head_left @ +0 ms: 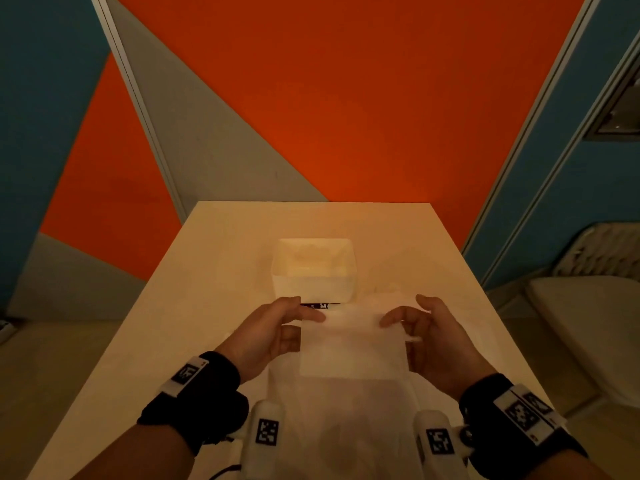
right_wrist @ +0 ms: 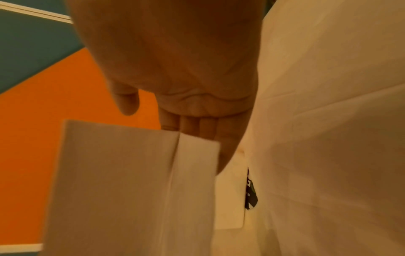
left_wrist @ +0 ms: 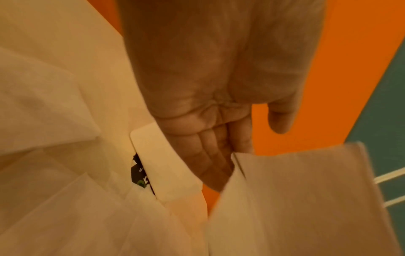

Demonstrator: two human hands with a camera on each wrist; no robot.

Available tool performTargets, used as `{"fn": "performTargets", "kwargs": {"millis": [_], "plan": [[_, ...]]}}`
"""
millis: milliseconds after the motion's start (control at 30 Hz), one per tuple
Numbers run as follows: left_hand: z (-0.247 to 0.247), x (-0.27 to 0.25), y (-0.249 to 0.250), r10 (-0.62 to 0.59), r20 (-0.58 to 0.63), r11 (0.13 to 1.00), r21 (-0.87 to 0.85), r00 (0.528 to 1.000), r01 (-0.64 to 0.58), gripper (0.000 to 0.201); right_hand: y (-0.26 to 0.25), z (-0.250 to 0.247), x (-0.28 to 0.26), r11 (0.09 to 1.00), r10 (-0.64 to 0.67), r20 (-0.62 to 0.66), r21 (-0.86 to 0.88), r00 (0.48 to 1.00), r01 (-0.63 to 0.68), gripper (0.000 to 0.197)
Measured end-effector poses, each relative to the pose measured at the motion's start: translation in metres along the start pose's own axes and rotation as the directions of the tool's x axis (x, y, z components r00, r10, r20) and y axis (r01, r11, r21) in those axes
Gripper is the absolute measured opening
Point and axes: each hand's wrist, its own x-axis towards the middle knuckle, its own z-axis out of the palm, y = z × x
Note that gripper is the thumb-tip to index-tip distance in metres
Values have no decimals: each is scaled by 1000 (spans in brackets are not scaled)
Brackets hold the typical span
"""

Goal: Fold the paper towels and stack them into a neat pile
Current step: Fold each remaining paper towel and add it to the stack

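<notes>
White folded paper towel [head_left: 351, 344] held at lower centre of frame between both hands, long axis left-right; left hand [head_left: 268, 336] pinching left edge, right hand [head_left: 438, 336] right edge (equally near), above table [head_left: 214, 271].

the wall [head_left: 346, 98] behind the table [head_left: 214, 271] is painted in angular blocks of orange, grey and blue-teal. a pale strip [head_left: 138, 98] runs diagonally down the left part of the wall; a matching pair of strips [head_left: 540, 133] runs down the right part. the table is pale, with a smooth top, and its far edge meets the orange block. the floor [head_left: 69, 348] to the left is light beige. a chair [head_left: 595, 306] with a pale seat stands to the right of the table. lighting is dim and warm, tinting pale surfaces yellow-orange.
</notes>
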Motion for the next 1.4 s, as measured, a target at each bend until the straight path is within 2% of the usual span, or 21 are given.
{"fn": "performTargets", "kwargs": {"millis": [33,100,167,267,333,433,500,533,600,700,800,900,1000,1100,1167,1233,1400], "plan": [[1,-1,-2,16,-20,999,52,1000,-15,31,0,0,1,999,1,-10,-51,1000,-1,54],[2,-1,-7,75,-42,978,198,996,-65,14,0,4,-1,985,-43,-16,-167,999,40,34],[0,-1,-9,100,-10,940,330,995,-91,24,-1,7,-2,951,-104,-3,-292,995,99,8],[-1,-3,-5,73,111,893,436,991,-114,32,-4,7,-2,893,-174,33,-417,984,172,19],[2,-6,-2,26,220,874,468,975,-129,34,-9,11,-3,825,-199,123,-514,972,234,27],[10,-8,-1,-53,330,877,467,942,-115,33,-15,21,-2,684,-157,276,-662,948,306,35],[16,-8,-3,-60,347,873,473,936,-119,34,-17,26,1,609,-137,334,-714,933,345,38],[18,-7,-6,-47,332,869,479,942,-125,35,-16,29,3,599,-134,353,-715,926,360,39],[19,-4,-12,-4,254,884,454,967,-116,34,-14,31,8,642,-162,342,-676,926,362,36],[8,-2,-20,41,36,947,318,999,-50,29,-10,21,22,718,-264,143,-631,954,293,28],[-23,0,-35,101,-206,958,286,973,-39,26,4,-9,43,694,-357,-75,-689,931,211,27],[-53,-1,-52,137,-355,940,341,925,-8,26,22,-38,56,553,-340,-154,-830,928,65,33],[-77,-6,-70,112,-421,926,374,900,60,27,37,-54,60,331,-218,-148,-941,965,-70,61],[-94,-10,-89,107,-439,885,451,892,116,30,49,-59,58,136,-129,-125,-985,984,-107,93],[-100,-11,-100,105,-450,858,492,887,148,31,53,-59,56,47,-101,-108,-994,989,-103,103],[-103,-11,-106,117,-452,841,519,884,154,32,54,-59,54,19,-99,-98,-995,990,-97,105],[-107,-6,-107,141,-437,819,556,888,144,37,54,-63,53,18,-116,-83,-996,990,-82,96]]}}
